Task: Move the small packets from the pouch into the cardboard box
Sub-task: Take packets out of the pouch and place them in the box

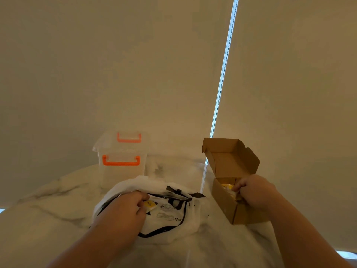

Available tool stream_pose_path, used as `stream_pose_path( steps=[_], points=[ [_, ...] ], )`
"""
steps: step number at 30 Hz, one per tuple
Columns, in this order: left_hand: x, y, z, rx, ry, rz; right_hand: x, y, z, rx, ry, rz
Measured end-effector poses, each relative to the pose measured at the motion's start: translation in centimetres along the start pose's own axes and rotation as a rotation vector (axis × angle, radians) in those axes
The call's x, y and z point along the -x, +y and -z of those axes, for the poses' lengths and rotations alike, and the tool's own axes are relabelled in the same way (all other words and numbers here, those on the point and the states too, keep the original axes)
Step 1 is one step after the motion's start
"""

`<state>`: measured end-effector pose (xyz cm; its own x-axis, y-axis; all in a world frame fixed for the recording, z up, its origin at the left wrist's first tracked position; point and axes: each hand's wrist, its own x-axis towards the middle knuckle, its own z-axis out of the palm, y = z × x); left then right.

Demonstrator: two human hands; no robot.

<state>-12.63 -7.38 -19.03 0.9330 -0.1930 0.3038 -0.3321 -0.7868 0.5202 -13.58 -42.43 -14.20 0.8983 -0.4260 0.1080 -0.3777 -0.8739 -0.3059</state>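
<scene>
At the pouch [173,226], the left hand [127,207] pinches a yellow packet [149,204]; the right hand [255,192], gripping packets [226,185] in the cardboard box [229,208], may tip it.

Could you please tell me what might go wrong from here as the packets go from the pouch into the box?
The left hand pinches a yellow-labelled packet by its edge over the limp pouch; it may slip or snag. The right hand seems to grip yellow packets inside the cardboard box, so pulling out could tip or drag the light box. Its raised lid might flop shut on the next drop.
</scene>
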Motion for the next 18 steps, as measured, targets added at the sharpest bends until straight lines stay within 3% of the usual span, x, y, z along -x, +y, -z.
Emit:
stream_pose_path(
  steps=[4, 8, 10, 12, 15, 18],
  points=[
    [-0.3, -0.1, -0.1, -0.029, 0.011, 0.019, 0.9, -0.8, 1.0, -0.235, 0.2, 0.059],
    [-0.1, 0.0, 0.0, -0.031, 0.008, 0.034, 3.8, -4.4, 2.7, -0.499, 0.334, 0.25],
    [-0.4, 0.0, 0.1, -0.034, -0.002, 0.043, 6.2, -7.1, 3.2, -0.577, 0.244, 0.398],
    [-0.6, 0.0, 0.3, -0.021, -0.015, 0.051, 9.0, -10.0, 3.3, -0.586, 0.02, 0.571],
    [-0.5, -0.2, 0.2, -0.017, 0.021, -0.054, 11.5, -13.5, 0.8, -0.461, -0.319, 0.671],
    [-0.5, -0.4, 0.1, -0.021, 0.017, -0.071, 11.6, -15.7, -4.8, -0.129, -0.332, 0.712]
  ],
)
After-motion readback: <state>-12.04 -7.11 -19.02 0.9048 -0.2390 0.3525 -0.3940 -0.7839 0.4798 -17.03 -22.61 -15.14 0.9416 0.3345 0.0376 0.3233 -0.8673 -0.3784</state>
